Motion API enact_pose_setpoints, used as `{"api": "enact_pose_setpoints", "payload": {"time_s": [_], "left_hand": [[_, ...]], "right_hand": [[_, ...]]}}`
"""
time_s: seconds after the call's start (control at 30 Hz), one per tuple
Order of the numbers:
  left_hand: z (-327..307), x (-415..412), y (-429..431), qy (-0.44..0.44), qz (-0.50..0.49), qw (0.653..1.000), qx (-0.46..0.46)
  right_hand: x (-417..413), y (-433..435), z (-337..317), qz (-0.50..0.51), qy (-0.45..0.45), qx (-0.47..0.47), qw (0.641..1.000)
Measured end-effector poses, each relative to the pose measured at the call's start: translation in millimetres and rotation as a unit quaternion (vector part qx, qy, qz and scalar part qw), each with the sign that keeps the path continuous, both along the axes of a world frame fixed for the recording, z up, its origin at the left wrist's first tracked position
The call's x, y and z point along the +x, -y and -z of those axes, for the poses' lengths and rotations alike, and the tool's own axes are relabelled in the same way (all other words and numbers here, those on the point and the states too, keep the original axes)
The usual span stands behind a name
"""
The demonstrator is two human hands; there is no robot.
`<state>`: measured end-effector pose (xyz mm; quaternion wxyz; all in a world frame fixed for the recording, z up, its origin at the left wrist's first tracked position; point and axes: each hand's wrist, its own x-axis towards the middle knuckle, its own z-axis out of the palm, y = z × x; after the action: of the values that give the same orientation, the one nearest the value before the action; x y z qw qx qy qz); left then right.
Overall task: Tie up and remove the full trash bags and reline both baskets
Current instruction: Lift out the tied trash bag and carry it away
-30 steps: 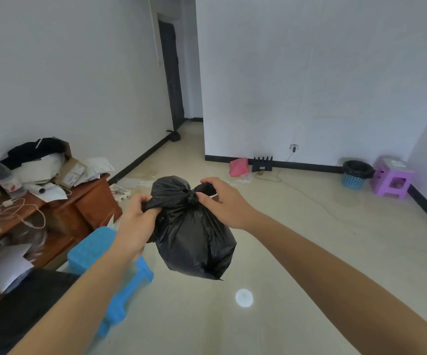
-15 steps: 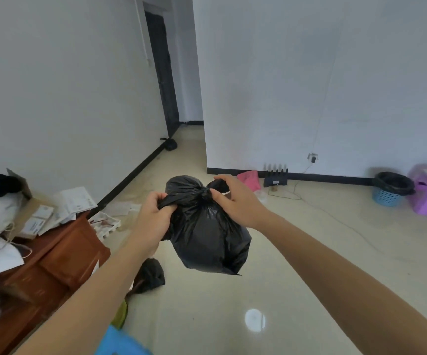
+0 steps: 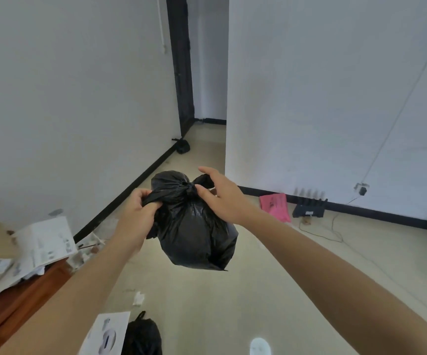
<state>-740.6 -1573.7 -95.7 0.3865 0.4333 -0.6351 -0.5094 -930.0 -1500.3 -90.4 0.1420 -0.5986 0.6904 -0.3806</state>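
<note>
Fingers (image 3: pixel 153 204) of the left hand (image 3: pixel 137 219) are curled tight round one tail of the black trash bag (image 3: pixel 194 239). The right hand (image 3: pixel 224 198) pinches the other tail beside the knot (image 3: pixel 187 187), forefinger lifted loose. Held between both hands, the bag hangs clear above the floor (image 3: pixel 233 303). I'd judge the tying is at its cinching stage. Next comes a firm outward pull, then carrying it off. Another tied bag (image 3: pixel 143 335) lies near the feet, and the bench (image 3: pixel 15 303) edge crowds the left side. Open room runs ahead toward the hallway (image 3: pixel 207 134).
</note>
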Motion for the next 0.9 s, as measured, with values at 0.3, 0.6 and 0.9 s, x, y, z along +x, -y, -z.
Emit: {"api": "enact_pose_setpoints", "payload": {"time_s": [0.3, 0.6, 0.9], "left_hand": [[7.3, -117.9, 289.8, 0.011, 0.029, 0.999, 0.025], [23.9, -294.2, 543.7, 0.039, 0.062, 0.997, 0.031], [20.5, -448.8, 797.6, 0.060, 0.007, 0.997, 0.037]], "right_hand": [[-112.8, 282.2, 7.7, 0.024, -0.012, 0.016, 1.000], [-287.4, 525.3, 36.8, 0.059, 0.014, 0.007, 0.998], [-449.0, 794.3, 37.1, 0.025, 0.069, 0.045, 0.996]]}}
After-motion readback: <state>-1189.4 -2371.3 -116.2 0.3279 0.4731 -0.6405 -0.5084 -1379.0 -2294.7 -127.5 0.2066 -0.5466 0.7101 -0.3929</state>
